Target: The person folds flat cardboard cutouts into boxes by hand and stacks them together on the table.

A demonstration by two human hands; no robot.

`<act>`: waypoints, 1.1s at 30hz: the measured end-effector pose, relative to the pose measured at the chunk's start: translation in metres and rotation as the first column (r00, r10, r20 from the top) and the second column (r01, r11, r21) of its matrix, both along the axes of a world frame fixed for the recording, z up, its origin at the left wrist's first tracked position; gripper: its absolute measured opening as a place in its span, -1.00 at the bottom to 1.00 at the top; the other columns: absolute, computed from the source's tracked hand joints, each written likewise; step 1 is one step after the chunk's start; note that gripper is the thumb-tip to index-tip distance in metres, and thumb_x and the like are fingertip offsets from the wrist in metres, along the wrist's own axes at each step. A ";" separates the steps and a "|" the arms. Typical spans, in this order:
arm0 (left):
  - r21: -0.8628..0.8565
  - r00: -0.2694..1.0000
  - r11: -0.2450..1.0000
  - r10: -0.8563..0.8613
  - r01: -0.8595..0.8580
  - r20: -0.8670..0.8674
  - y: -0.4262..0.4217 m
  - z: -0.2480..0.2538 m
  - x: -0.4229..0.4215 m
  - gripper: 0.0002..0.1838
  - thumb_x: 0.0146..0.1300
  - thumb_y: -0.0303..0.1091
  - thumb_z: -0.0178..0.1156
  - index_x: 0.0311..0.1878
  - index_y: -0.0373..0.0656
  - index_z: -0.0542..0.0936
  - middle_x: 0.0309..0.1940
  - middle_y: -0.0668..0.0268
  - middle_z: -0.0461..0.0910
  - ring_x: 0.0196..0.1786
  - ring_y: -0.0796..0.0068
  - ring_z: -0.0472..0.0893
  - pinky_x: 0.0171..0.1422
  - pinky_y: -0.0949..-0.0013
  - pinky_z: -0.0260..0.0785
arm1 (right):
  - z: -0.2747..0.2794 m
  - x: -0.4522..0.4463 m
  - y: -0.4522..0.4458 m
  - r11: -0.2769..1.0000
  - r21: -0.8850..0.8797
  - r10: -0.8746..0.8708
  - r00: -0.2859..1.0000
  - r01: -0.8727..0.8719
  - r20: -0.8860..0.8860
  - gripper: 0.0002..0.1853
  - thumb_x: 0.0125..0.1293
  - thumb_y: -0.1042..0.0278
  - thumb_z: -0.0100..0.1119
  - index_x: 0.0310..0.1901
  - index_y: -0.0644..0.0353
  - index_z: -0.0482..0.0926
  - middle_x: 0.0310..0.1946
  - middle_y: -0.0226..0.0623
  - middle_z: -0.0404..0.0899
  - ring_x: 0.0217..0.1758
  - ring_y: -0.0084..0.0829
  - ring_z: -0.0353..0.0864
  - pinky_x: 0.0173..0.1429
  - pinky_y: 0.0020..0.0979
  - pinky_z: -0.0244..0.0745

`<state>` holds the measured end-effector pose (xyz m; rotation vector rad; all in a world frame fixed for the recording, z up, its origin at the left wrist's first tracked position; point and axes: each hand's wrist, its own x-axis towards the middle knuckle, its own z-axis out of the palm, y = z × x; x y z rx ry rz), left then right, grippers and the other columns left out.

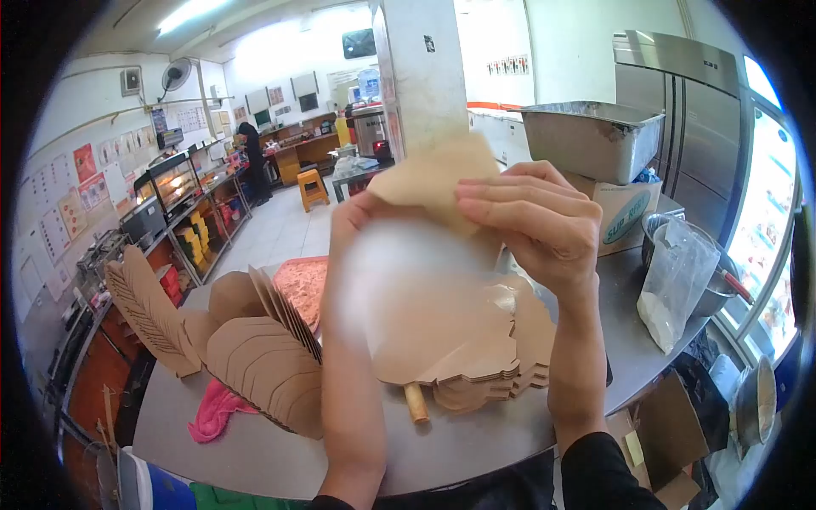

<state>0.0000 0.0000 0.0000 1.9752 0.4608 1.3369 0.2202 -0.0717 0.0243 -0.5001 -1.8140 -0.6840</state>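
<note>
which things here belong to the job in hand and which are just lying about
Seem part of the job:
cardboard piece, held by left hand and right hand
flat cardboard stack below the hands
cardboard bundle at the left

Seem just lying about:
pink cloth
plastic bag with white contents
metal tub
orange stool

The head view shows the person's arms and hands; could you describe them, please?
The right hand is ungloved; its bare forearm runs into a black sleeve, plain where visible. The left hand is partly blurred; its forearm is bare too, with a black sleeve edge showing.
</note>
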 end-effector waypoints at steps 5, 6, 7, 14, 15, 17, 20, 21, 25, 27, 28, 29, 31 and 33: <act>-0.358 0.762 0.776 -0.230 0.519 0.606 0.011 -0.017 0.007 -0.49 0.37 -0.37 0.41 0.32 -0.30 0.52 0.17 0.19 0.65 0.11 0.44 0.69 0.16 0.35 0.60 | 0.001 -0.005 -0.008 0.980 -0.184 0.099 0.990 -0.079 0.103 -0.86 -0.13 0.60 0.43 -0.45 0.26 0.69 -0.34 -0.30 0.74 0.02 -0.21 0.67 0.07 -0.23 0.58; -0.321 0.816 0.858 -0.174 0.400 0.552 0.012 -0.012 0.010 -0.50 0.36 -0.38 0.41 0.31 -0.29 0.53 0.14 0.21 0.66 0.11 0.44 0.69 0.16 0.34 0.60 | 0.000 -0.006 -0.003 0.972 -0.197 0.148 0.986 -0.131 0.072 -0.87 -0.12 0.62 0.40 -0.47 0.28 0.66 -0.37 -0.35 0.67 -0.06 -0.23 0.61 0.08 -0.21 0.53; -0.281 0.859 0.921 -0.099 0.271 0.502 0.012 -0.006 0.013 -0.51 0.36 -0.39 0.41 0.30 -0.28 0.53 0.12 0.23 0.67 0.11 0.44 0.69 0.16 0.33 0.60 | 0.001 -0.005 -0.001 0.972 -0.193 0.148 0.986 -0.131 0.076 -0.87 -0.12 0.62 0.40 -0.47 0.28 0.66 -0.37 -0.35 0.67 -0.06 -0.23 0.61 0.08 -0.21 0.53; -0.043 0.862 0.989 -0.103 0.143 0.496 -0.035 0.020 0.024 -0.64 0.33 -0.42 0.45 0.15 -0.28 0.65 -0.04 0.32 0.73 -0.05 0.58 0.69 -0.01 0.43 0.55 | -0.003 -0.028 0.004 0.968 -0.178 0.151 0.975 -0.180 -0.164 -0.82 0.09 0.38 0.56 -0.49 0.15 0.67 0.05 -0.20 0.48 0.22 -0.22 0.41 0.20 -0.30 0.45; 0.040 0.818 0.994 -0.105 0.100 0.566 -0.038 0.021 0.028 -0.70 0.30 -0.47 0.46 0.08 -0.28 0.71 -0.13 0.38 0.76 -0.19 0.69 0.69 -0.18 0.51 0.52 | -0.004 -0.031 0.007 0.958 -0.148 0.208 0.951 -0.245 -0.231 -0.81 0.10 0.39 0.53 -0.50 0.15 0.65 0.09 -0.11 0.44 0.26 -0.19 0.38 0.25 -0.28 0.43; 0.036 0.809 0.998 -0.064 0.053 0.584 -0.044 0.023 0.033 -0.65 0.34 -0.40 0.45 0.14 -0.27 0.66 -0.06 0.34 0.74 -0.09 0.60 0.69 -0.03 0.45 0.53 | -0.005 -0.033 0.014 0.957 -0.105 0.239 0.941 -0.270 -0.240 -0.83 0.11 0.41 0.50 -0.49 0.16 0.64 0.08 -0.08 0.43 0.27 -0.19 0.38 0.30 -0.24 0.40; 0.036 0.801 0.999 -0.014 -0.009 0.599 -0.043 0.024 0.030 -0.59 0.38 -0.32 0.43 0.21 -0.26 0.61 0.00 0.31 0.71 0.02 0.53 0.68 0.12 0.39 0.55 | -0.002 -0.042 0.008 0.920 -0.127 0.312 0.890 -0.370 -0.333 -0.84 0.12 0.46 0.44 -0.49 0.17 0.60 0.10 -0.07 0.42 0.31 -0.18 0.39 0.36 -0.16 0.35; 0.038 0.803 0.999 -0.003 -0.025 0.596 -0.041 0.024 0.027 -0.58 0.38 -0.32 0.43 0.21 -0.26 0.60 0.01 0.31 0.70 0.02 0.54 0.67 0.11 0.39 0.55 | -0.002 -0.044 0.005 0.873 -0.187 0.344 0.841 -0.450 -0.418 -0.85 0.11 0.48 0.41 -0.49 0.18 0.58 0.13 -0.08 0.40 0.34 -0.18 0.38 0.38 -0.12 0.32; 0.000 0.833 0.999 0.040 -0.047 0.552 -0.038 0.018 0.022 -0.57 0.38 -0.32 0.43 0.23 -0.25 0.59 0.03 0.31 0.68 0.04 0.55 0.66 0.12 0.40 0.54 | -0.002 -0.036 0.008 0.913 -0.203 0.283 0.907 -0.354 -0.312 -0.84 0.10 0.54 0.35 -0.51 0.19 0.53 0.14 -0.08 0.37 0.38 -0.19 0.35 0.33 -0.16 0.36; 0.083 0.781 0.996 -0.017 -0.045 0.625 -0.042 0.019 0.030 -0.58 0.38 -0.33 0.43 0.22 -0.24 0.59 0.05 0.31 0.67 0.07 0.53 0.65 0.13 0.40 0.54 | -0.003 -0.044 0.009 0.906 -0.104 0.347 0.861 -0.410 -0.372 -0.84 0.11 0.57 0.33 -0.51 0.20 0.52 0.12 -0.08 0.37 0.40 -0.22 0.32 0.26 -0.27 0.39; 0.084 0.780 0.995 -0.016 -0.047 0.626 -0.043 0.018 0.032 -0.58 0.38 -0.33 0.43 0.22 -0.24 0.59 0.05 0.31 0.67 0.07 0.53 0.65 0.13 0.40 0.54 | -0.004 -0.048 0.008 0.905 -0.103 0.350 0.861 -0.412 -0.370 -0.84 0.11 0.57 0.33 -0.51 0.20 0.52 0.12 -0.08 0.37 0.40 -0.22 0.32 0.26 -0.27 0.39; 0.127 0.765 0.989 -0.019 -0.082 0.643 -0.042 0.016 0.034 -0.56 0.38 -0.33 0.44 0.24 -0.23 0.57 0.07 0.31 0.66 0.09 0.53 0.64 0.16 0.39 0.54 | -0.005 -0.052 0.005 0.893 -0.074 0.373 0.822 -0.444 -0.431 -0.84 0.11 0.59 0.31 -0.51 0.21 0.51 0.10 -0.07 0.37 0.39 -0.23 0.33 0.24 -0.30 0.40; 0.173 0.756 0.978 -0.027 -0.114 0.654 -0.040 0.013 0.035 -0.55 0.37 -0.34 0.44 0.26 -0.22 0.56 0.09 0.31 0.65 0.10 0.52 0.63 0.18 0.38 0.53 | -0.005 -0.052 0.005 0.881 -0.036 0.395 0.775 -0.472 -0.494 -0.84 0.10 0.61 0.30 -0.52 0.22 0.50 0.09 -0.06 0.36 0.38 -0.24 0.34 0.22 -0.33 0.41; 0.188 0.777 0.977 -0.040 -0.102 0.628 -0.034 0.006 0.028 -0.50 0.41 -0.32 0.40 0.34 -0.20 0.50 0.17 0.28 0.62 0.16 0.47 0.63 0.24 0.32 0.52 | -0.004 -0.049 0.005 0.891 -0.015 0.403 0.807 -0.453 -0.432 -0.84 0.12 0.58 0.36 -0.50 0.23 0.53 0.15 -0.03 0.37 0.32 -0.23 0.39 0.22 -0.30 0.43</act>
